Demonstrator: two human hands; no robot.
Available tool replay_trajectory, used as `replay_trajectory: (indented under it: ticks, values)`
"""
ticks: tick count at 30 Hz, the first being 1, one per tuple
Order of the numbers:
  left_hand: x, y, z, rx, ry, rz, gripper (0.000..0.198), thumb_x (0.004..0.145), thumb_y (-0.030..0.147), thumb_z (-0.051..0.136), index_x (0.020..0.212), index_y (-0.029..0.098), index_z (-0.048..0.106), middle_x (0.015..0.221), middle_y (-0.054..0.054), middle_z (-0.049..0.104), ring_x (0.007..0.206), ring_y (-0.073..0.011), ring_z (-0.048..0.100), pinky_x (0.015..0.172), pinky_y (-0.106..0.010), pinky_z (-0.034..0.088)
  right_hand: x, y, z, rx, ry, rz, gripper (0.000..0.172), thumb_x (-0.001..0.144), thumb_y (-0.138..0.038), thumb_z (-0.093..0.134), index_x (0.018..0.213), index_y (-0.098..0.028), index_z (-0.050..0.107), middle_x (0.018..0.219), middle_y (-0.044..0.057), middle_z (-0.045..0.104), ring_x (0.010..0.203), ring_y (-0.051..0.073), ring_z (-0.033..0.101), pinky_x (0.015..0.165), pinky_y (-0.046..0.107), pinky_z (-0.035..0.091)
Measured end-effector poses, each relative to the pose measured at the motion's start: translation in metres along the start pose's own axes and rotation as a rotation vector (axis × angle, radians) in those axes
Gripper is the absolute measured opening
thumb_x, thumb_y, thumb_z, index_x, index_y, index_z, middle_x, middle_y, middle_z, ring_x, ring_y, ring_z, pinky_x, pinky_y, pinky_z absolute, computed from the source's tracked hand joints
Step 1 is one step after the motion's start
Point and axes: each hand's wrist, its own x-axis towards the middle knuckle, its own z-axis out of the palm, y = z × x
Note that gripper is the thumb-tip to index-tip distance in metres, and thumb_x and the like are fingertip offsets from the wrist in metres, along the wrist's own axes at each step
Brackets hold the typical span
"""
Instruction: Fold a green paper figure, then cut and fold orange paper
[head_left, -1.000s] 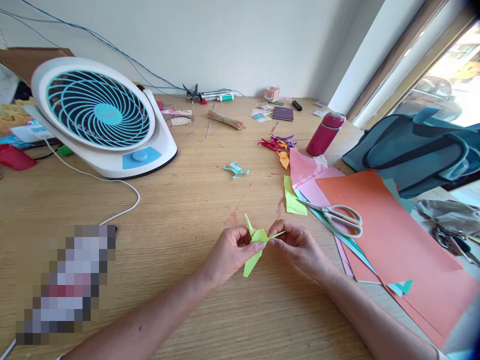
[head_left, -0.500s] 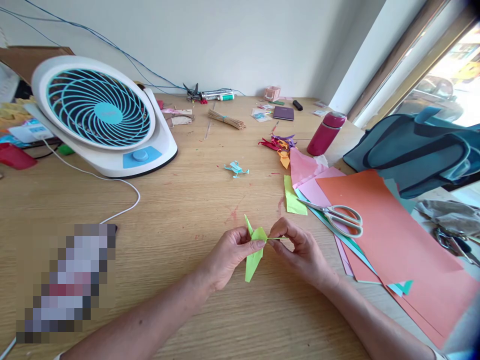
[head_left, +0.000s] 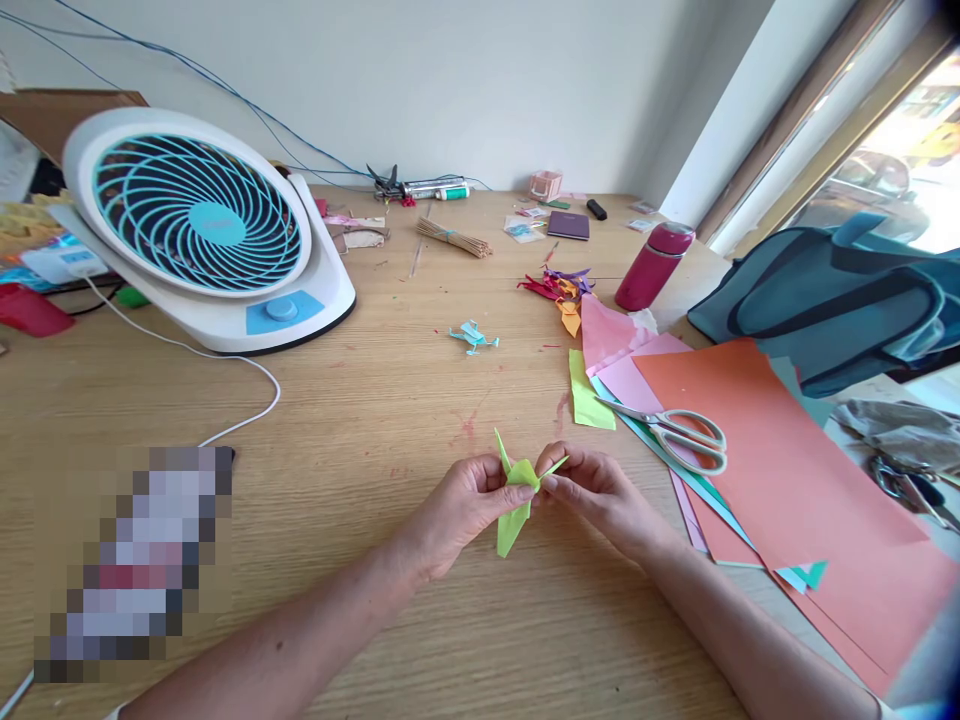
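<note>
Both my hands pinch a small lime-green folded paper figure [head_left: 516,497] just above the wooden table [head_left: 360,420]. My left hand [head_left: 459,510] grips its left side between thumb and fingers. My right hand [head_left: 600,498] pinches a thin pointed flap on its right side. One narrow point sticks up and another longer point hangs down toward me between the hands.
Scissors [head_left: 679,433] lie on orange paper sheets [head_left: 787,470] and pink ones to the right. A light-blue paper frog [head_left: 472,338] sits mid-table, coloured paper scraps [head_left: 559,288] and a magenta bottle [head_left: 651,266] behind. A white-and-teal fan [head_left: 199,235] stands at left, a blue bag [head_left: 832,300] at right.
The hands have shifted slightly while working the green paper; the right-hand flap now angles upward again and the lower point has swung a little to the right.
</note>
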Motion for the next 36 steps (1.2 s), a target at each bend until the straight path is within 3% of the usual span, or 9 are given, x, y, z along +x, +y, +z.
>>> replay_trajectory:
  ticks: [5,11,15,18,22,36]
  values:
    - [-0.001,0.000,-0.001,-0.066,-0.047,-0.038,0.033,0.070,0.040,0.082,0.083,0.014,0.069,0.075,-0.001,0.065,0.072,-0.0118,0.057,0.070,-0.025,0.040,0.001,-0.004,0.002,0.048,-0.026,-0.007,0.025,0.091,-0.043,0.063,0.083,-0.020,0.057,0.071,0.001,0.067,0.075,0.018,0.066,0.072,0.032,0.052]
    - [0.001,-0.001,-0.002,-0.032,0.018,-0.006,0.035,0.069,0.042,0.082,0.080,0.013,0.068,0.074,-0.001,0.064,0.070,-0.0121,0.055,0.069,-0.025,0.039,-0.001,0.003,0.001,-0.051,0.037,-0.076,0.018,0.092,-0.038,0.062,0.094,-0.021,0.059,0.081,0.003,0.069,0.078,0.017,0.067,0.075,0.033,0.054]
    - [0.003,-0.001,-0.003,0.019,0.086,0.013,0.039,0.066,0.046,0.083,0.079,0.013,0.067,0.072,0.000,0.062,0.068,-0.0119,0.054,0.067,-0.026,0.039,-0.005,0.006,-0.002,-0.356,0.112,-0.207,0.006,0.094,-0.024,0.058,0.097,-0.022,0.062,0.088,0.003,0.066,0.082,0.016,0.063,0.078,0.032,0.052]
    - [0.003,0.000,-0.004,0.080,0.096,0.015,0.043,0.064,0.050,0.082,0.077,0.013,0.067,0.071,0.000,0.061,0.067,-0.0117,0.052,0.065,-0.025,0.037,-0.007,0.003,-0.003,-0.613,0.148,-0.350,0.012,0.092,-0.014,0.056,0.097,-0.023,0.062,0.087,0.003,0.065,0.081,0.016,0.061,0.075,0.031,0.050]
    - [0.004,0.002,-0.007,0.158,0.085,0.004,0.040,0.067,0.050,0.079,0.076,0.014,0.067,0.069,0.001,0.059,0.064,-0.0106,0.049,0.061,-0.023,0.034,-0.007,0.001,-0.005,-0.785,0.138,-0.520,0.020,0.091,-0.008,0.056,0.102,-0.024,0.063,0.089,0.005,0.064,0.081,0.017,0.061,0.071,0.031,0.050]
    - [0.007,-0.004,-0.012,0.497,0.106,0.123,0.025,0.079,0.038,0.063,0.070,0.016,0.056,0.064,0.003,0.047,0.060,-0.0108,0.040,0.057,-0.023,0.030,-0.009,0.000,-0.005,-0.875,0.071,-0.551,0.018,0.091,-0.008,0.057,0.102,-0.021,0.062,0.090,0.006,0.062,0.081,0.017,0.059,0.073,0.031,0.049]
